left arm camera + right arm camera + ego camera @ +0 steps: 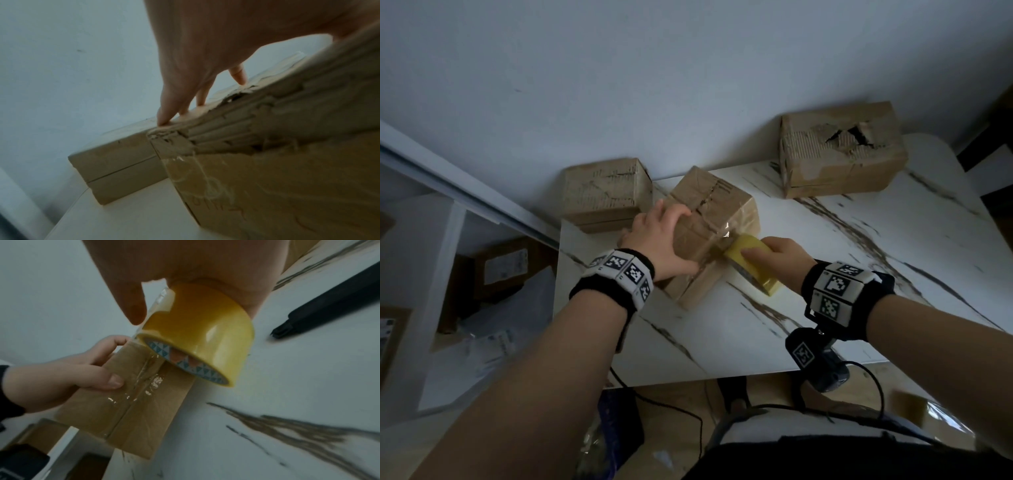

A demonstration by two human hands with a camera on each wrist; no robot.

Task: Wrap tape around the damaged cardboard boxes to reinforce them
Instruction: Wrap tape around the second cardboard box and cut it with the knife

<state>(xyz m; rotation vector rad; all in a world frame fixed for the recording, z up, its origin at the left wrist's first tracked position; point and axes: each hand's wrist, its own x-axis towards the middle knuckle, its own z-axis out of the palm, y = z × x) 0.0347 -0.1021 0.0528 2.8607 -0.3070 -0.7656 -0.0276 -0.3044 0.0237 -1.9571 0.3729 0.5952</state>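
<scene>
A worn cardboard box point(717, 219) stands tilted on the marble table point(825, 308), its top edge torn point(226, 116). My left hand point(662, 234) grips its near-left corner, fingers point(164, 120) over the torn top and thumb point(111, 381) on the side face. A yellow roll of clear tape point(753, 265) is held against the box's right side by my right hand point(782, 255). In the right wrist view a shiny strip runs from the tape roll point(201, 334) onto the box point(133, 418), along its seam.
Two more boxes stand against the wall: a scuffed box point(602, 195) at the table's left corner and a larger box point(839, 154) with a ripped hole at the right. A black tool point(329, 308) lies on the table beyond the roll. Parcels and cables lie on the floor.
</scene>
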